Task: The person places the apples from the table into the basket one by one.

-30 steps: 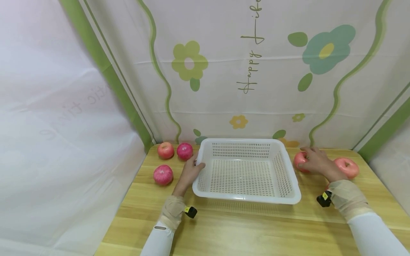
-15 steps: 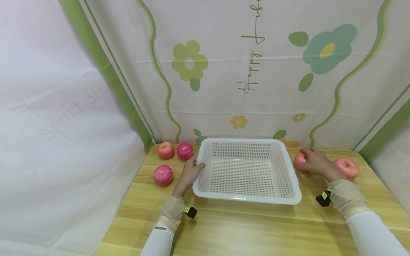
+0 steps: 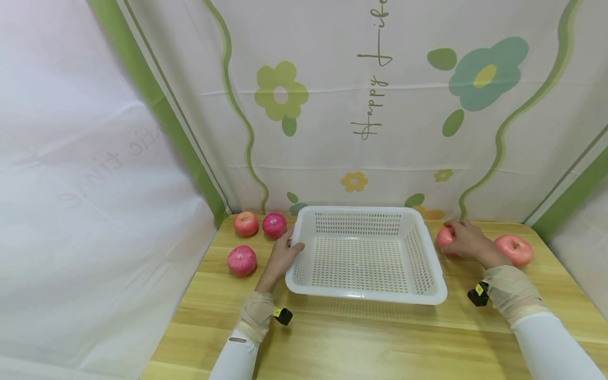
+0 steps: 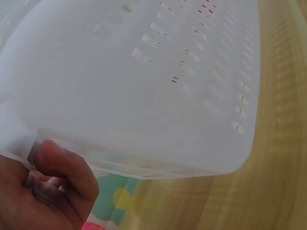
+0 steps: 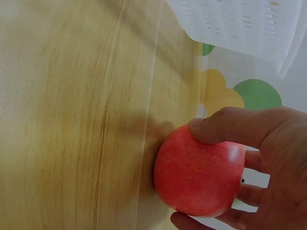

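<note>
A white perforated plastic basket stands at the middle of the table, with nothing in it. My left hand grips its left rim, thumb on top; in the left wrist view the curled fingers hook under the basket's edge. Right of the basket, my right hand holds a red apple between thumb and fingers. In the right wrist view that apple is at the wooden surface, its far side partly hidden by the hand. Another pinkish apple lies just right of the right wrist.
Left of the basket lie a light red apple, a deep pink round fruit and a streaked pink one. The wooden table ends at the back against a flower-printed curtain.
My right hand has drawn in a little around the apple, its wrist shifting slightly left. The left hand and the basket have stayed in place.
</note>
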The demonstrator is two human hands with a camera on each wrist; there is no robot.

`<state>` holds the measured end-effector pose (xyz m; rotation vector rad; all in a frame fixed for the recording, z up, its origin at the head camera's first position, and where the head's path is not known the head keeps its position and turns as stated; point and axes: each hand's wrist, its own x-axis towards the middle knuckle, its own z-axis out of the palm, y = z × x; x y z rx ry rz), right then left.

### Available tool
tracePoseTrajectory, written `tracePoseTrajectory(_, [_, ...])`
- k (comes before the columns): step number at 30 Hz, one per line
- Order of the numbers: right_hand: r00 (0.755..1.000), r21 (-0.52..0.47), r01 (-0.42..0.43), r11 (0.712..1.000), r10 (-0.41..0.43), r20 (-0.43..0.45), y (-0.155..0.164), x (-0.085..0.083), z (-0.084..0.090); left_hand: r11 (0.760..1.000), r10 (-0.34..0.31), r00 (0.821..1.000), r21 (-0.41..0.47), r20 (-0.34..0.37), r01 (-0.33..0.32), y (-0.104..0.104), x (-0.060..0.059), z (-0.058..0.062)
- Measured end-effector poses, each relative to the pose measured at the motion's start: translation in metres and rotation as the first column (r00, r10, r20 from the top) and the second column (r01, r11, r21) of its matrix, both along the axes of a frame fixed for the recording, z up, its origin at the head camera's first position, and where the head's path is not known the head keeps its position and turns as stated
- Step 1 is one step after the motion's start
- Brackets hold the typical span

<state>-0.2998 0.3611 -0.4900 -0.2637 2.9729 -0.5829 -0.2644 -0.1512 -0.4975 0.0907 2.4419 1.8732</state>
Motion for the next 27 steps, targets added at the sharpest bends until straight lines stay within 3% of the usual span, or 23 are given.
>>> tracePoseTrajectory(13, [1.0,0.016,0.009,1.0,-0.009,-0.001,-0.0001,0.0009,0.0008,1.0,-0.005,1.0,0.009,0.006,0.005,-0.0003,-0.0011,-0.0008])
tracePoseTrajectory(27, [0.997,0.012,-0.019,1.0,0.02,-0.068,0.0029,-0.0006,-0.0057,0.999,0.002,0.999,0.034,0.034,-0.003,0.0,-0.003,-0.0027])
